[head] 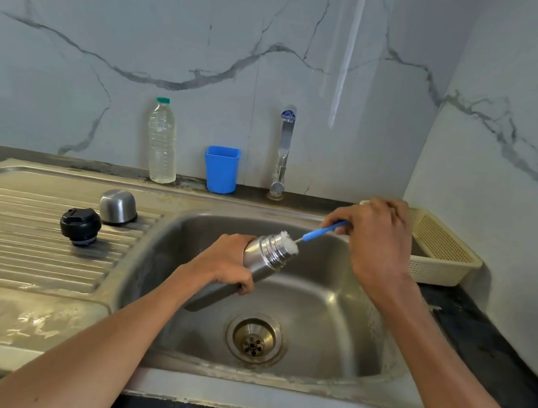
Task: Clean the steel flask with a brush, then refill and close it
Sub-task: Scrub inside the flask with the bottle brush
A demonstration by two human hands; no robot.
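Right now the steel flask (254, 264) hangs over the sink (324, 318) basin at centre frame, tilted so that its long axis runs from its base at lower left up to its open mouth at upper right. The left hand (230, 262) grips the body around its middle, fingers curled under and thumb side on top, leaving the threaded neck bare. The brush (311, 235) lies almost on that same line: its white bristles sit at the mouth, partly inside, and the blue handle rises up and right into the right hand (376, 232), whose fingers pinch the handle's far end. So the brush is nearer the right hand and the flask's opening faces it directly (how deep the bristles reach cannot be seen past the rim). The next stroke, as I judge it, depends on keeping the handle in line with the flask's axis, pushing down and left into the body. On the draining board at left centre, the black stopper (80, 225) and steel cup lid (118, 207) stand just beside each other, well apart from both hands, waiting for closing.
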